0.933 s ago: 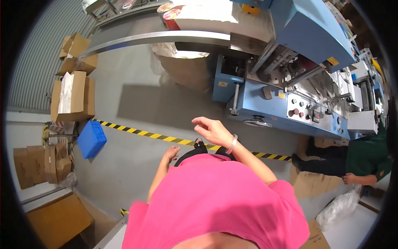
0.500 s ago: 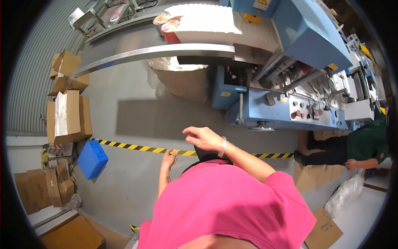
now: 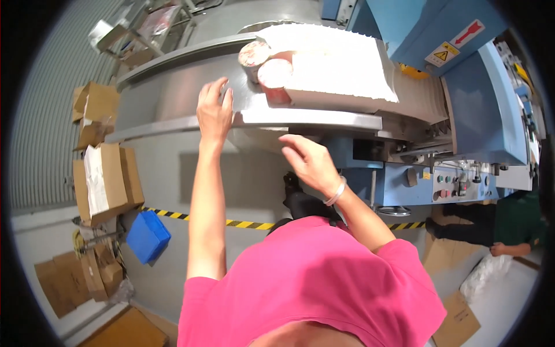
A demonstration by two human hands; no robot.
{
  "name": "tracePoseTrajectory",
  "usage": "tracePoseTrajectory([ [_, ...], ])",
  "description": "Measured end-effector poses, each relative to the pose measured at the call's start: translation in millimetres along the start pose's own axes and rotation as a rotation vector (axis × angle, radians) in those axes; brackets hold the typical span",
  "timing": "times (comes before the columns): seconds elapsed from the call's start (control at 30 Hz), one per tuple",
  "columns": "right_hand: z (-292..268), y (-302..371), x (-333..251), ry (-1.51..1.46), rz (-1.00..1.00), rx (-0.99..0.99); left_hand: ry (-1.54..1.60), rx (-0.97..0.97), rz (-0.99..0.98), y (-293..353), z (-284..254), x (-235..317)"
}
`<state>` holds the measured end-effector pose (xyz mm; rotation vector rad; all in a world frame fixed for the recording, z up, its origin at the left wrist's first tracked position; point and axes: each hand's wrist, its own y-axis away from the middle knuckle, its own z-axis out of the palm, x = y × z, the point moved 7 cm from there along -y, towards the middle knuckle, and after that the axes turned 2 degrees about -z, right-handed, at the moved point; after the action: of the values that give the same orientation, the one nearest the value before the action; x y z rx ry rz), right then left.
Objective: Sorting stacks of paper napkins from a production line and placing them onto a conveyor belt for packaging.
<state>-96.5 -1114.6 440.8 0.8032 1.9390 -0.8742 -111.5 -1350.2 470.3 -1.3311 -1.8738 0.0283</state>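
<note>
My left hand [image 3: 215,113] reaches over the front rail of the metal table [image 3: 173,87], fingers apart and nothing in them. Just right of it stand two round, red-and-white printed tubs [image 3: 275,78], side by side on the table. Against them lies a long block of thin white sheets [image 3: 341,63] with a ragged edge; glare hides its detail. My right hand [image 3: 312,165], a pale band on its wrist, hangs in front of the rail with fingers stretched out, empty and touching nothing.
A blue machine [image 3: 491,98] with a control panel [image 3: 457,184] joins the table's right end. Someone in a dark green top [image 3: 517,222] stands at far right. Open cardboard boxes [image 3: 130,176] and a blue crate [image 3: 148,236] stand left. Black-and-yellow tape [image 3: 248,224] crosses the floor.
I have come closer to the table. My left hand has moved up and forward from beside my body to over the table's edge. My right hand has moved forward and right.
</note>
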Motion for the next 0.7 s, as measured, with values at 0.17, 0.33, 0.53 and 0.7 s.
tracePoseTrajectory([
  [0.17, 19, -56, -14, 0.178, -0.167, 0.015, -0.096, -0.325, 0.245, -78, 76, 1],
  [0.33, 19, -71, 5, 0.112, -0.052, 0.059, 0.123, -0.635, 0.312, -105, 108, -25],
  [0.53, 14, -71, 15, 0.156, 0.070, 0.218, 0.174, -0.764, 0.317, -126, 111, -34],
  [0.7, -7, -64, 1, 0.356, 0.092, 0.462, 0.281, -0.424, 0.539, -95, 62, 7],
])
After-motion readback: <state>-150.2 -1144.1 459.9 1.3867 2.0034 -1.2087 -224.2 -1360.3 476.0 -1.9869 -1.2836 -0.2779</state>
